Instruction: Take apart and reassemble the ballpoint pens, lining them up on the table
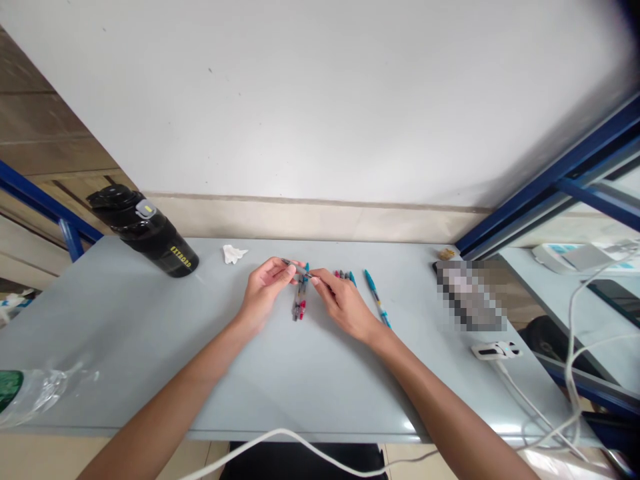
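Observation:
A slim pen (299,269) with a dark tip spans the gap between my hands, above the grey table. My left hand (264,292) pinches its left end between thumb and fingers. At its right end, the fingertips of my right hand (346,305) are closed on it. Below the held pen lie several clear-barrelled pens (299,309) with dark and red ends, partly hidden by my fingers. Behind my right hand the tips of more pens (343,274) show, red, dark and teal. Farther right, a teal-capped pen (376,293) lies alone at a slant, near my right wrist.
A black bottle (160,240) stands back left, with crumpled white tissue (233,254) beside it. A clear plastic bottle (40,397) lies at the left front. To the right are a blurred-out phone (470,297), a white clip-like device (495,351) and a white cable (530,407).

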`<control>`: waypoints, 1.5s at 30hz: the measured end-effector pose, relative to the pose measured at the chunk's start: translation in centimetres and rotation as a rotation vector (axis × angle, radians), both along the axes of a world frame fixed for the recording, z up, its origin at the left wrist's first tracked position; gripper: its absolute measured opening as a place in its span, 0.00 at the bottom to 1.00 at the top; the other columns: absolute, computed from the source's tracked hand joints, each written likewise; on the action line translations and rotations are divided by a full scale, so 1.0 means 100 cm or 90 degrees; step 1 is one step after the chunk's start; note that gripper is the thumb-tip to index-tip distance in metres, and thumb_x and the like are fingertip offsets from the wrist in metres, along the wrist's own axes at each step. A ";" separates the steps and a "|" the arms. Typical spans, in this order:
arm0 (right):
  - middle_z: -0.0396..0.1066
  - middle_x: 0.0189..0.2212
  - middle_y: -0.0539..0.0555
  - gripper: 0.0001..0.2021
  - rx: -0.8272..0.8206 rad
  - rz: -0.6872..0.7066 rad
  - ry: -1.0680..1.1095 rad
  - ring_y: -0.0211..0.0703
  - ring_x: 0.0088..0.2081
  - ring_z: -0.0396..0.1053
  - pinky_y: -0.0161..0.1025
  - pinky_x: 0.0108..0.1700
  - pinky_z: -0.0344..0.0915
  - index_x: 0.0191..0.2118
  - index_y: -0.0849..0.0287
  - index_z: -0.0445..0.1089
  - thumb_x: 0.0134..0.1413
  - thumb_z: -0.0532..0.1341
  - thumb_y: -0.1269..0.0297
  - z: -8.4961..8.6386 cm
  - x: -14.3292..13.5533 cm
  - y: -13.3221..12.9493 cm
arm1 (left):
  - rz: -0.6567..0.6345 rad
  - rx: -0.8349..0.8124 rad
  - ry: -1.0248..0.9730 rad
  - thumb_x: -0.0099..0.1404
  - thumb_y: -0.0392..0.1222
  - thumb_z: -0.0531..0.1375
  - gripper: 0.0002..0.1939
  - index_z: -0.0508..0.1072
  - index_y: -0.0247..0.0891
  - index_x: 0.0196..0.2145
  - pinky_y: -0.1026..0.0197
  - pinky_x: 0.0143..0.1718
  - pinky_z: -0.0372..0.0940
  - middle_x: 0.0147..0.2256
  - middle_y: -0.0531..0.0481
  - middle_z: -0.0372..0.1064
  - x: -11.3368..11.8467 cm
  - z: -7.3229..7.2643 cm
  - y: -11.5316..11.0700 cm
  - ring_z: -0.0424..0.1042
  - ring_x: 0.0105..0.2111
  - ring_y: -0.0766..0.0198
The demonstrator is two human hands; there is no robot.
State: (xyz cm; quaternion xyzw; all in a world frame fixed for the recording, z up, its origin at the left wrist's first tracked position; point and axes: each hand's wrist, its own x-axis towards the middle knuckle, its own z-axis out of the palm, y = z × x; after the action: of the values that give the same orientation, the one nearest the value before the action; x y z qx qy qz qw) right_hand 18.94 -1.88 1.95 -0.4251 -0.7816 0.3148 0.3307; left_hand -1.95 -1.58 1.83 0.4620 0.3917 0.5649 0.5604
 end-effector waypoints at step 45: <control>0.77 0.36 0.55 0.18 0.154 -0.048 -0.052 0.47 0.33 0.74 0.42 0.39 0.67 0.62 0.52 0.75 0.80 0.51 0.62 -0.006 0.005 0.005 | 0.121 -0.036 -0.113 0.72 0.60 0.66 0.19 0.71 0.43 0.46 0.56 0.44 0.70 0.46 0.40 0.84 -0.010 0.003 0.009 0.82 0.46 0.55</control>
State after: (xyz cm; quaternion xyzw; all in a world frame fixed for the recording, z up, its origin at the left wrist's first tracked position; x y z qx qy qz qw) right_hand 19.43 -1.40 1.34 -0.4237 -0.8100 0.1877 0.3595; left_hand -2.94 -0.65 2.13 0.3547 0.3984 0.6427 0.5499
